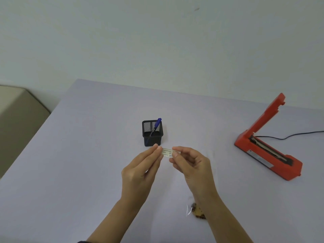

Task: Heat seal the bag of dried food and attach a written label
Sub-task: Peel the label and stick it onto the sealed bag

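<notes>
A small yellowish label (168,152) with printed lines and some handwriting is held above the table between both hands. My left hand (140,170) pinches its left end, and my right hand (192,165) pinches its right end. The clear bag of dried food (195,210) lies on the table under my right forearm, mostly hidden. The red heat sealer (268,146) stands at the right with its arm raised.
A black mesh pen holder (152,133) with a blue pen (156,125) stands just beyond the hands. The sealer's black cord (298,134) runs off to the right. The table (87,155) is pale lilac; a beige object (19,116) sits beyond its left edge.
</notes>
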